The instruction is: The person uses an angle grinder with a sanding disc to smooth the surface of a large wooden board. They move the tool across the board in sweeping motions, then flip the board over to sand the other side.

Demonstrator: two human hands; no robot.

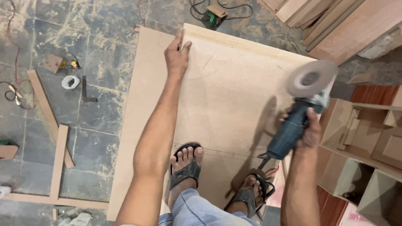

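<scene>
The left hand (177, 54) lies flat on the far part of a large board (226, 96), fingers pressed together and pointing away, thumb apart, resting against a thin strip (247, 43) that runs along the board's far edge. The board lies on the dusty tiled floor (100, 50), a second sheet (144, 83) showing beneath it on the left.

The right hand (309, 129) holds a grinder (293, 125) over the board's right edge, fingers wrapped round its blue-grey body. Its disc (310, 78) is blurred and points away, clear of the board. The grinder's cord (268, 161) drops toward the near edge.

Both feet stand on the near part of the board in dark sandals, the left foot (186, 165) ahead of the right (249, 194).

Right of the board stand open wooden boxes (360, 138). Planks (326, 19) are stacked at the far right. On the floor at left lie wood strips (58, 161), a small white cup (70, 81), a metal square (86, 90) and cables (16, 54). A green tool (215, 14) sits beyond the board's far edge.
</scene>
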